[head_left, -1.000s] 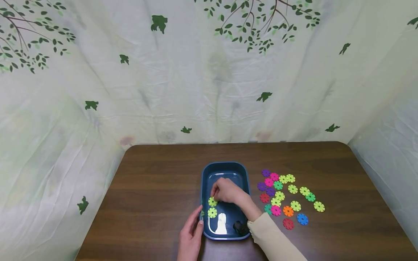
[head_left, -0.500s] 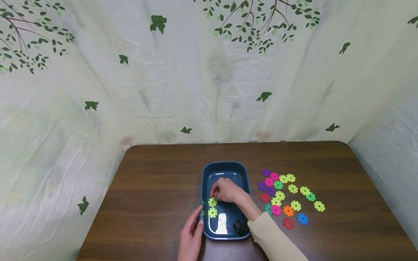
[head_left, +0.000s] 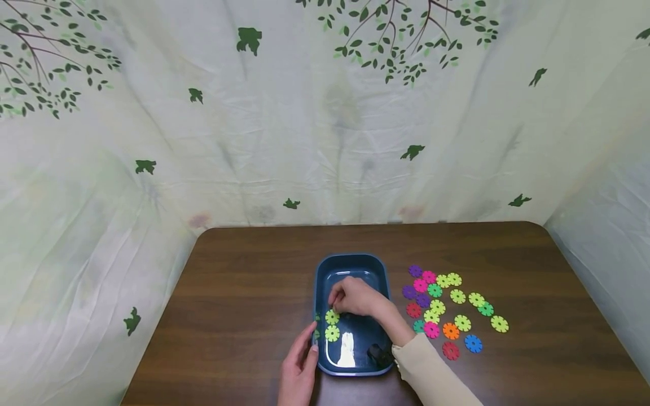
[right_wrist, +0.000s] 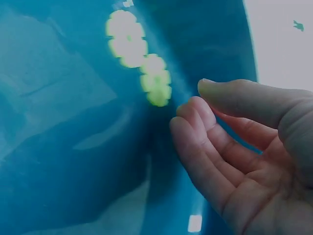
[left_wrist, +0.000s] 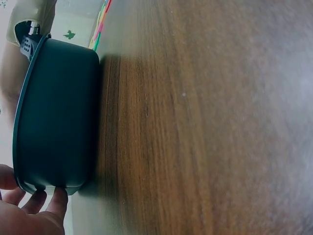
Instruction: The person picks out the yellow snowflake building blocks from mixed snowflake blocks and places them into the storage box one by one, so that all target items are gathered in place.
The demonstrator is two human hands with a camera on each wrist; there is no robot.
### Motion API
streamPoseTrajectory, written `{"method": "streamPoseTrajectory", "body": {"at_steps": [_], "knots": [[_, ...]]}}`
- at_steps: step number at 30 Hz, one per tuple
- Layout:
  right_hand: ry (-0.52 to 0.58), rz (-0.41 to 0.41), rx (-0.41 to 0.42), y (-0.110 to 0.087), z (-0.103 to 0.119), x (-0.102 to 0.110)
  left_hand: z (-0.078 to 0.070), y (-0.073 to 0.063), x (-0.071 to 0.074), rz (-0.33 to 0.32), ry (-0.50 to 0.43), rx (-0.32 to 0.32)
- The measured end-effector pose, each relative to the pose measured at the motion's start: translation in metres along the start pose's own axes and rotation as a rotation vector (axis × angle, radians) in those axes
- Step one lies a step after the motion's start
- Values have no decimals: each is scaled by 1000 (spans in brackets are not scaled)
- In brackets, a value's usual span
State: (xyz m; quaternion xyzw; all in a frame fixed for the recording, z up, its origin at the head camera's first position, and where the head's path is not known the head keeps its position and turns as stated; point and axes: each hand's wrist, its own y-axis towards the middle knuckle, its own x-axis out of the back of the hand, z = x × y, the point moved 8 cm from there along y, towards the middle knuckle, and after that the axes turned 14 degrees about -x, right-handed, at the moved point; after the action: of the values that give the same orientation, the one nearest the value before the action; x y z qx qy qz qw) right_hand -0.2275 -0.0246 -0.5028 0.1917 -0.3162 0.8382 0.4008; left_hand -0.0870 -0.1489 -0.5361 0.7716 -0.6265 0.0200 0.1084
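In the head view, a dark blue tray stands on the table. Two yellow snowflake discs lie in it along its left side, an upper disc and a lower disc. My right hand hovers inside the tray, fingertips just beyond the upper disc. The right wrist view shows its fingers loosely bent, a gap between thumb and forefinger, nothing held. My left hand holds the tray at its left side. Fingertips rest against the outer wall in the left wrist view, one finger at the rim.
Right of the tray lie several loose snowflake discs: purple, pink, yellow, green, red, an orange disc and a blue disc. A small black device sits at the right wrist, over the tray. A pale printed curtain hangs behind the table.
The right fingertips have drawn slightly off the upper yellow disc, which shows more fully now. The left hand keeps its place at the tray. The head view has shifted a little.
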Motion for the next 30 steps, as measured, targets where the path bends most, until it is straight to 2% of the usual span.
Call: {"method": "streamPoseTrajectory", "body": {"at_steps": [3,12,17,24,30], "knots": [[24,-19,30,-6,6,8,1,0,-1,5,14,16],[80,-91,55,-31,11,31,-4,1,-1,-2,-1,-10],[131,-112,35,-46,0,37,-3,1,-1,-9,-3,-35],[174,-137,-14,-66,-18,41,-3,0,0,-8,31,13],[245,-213,-27,-83,-35,45,-4,1,0,-12,40,14]]}}
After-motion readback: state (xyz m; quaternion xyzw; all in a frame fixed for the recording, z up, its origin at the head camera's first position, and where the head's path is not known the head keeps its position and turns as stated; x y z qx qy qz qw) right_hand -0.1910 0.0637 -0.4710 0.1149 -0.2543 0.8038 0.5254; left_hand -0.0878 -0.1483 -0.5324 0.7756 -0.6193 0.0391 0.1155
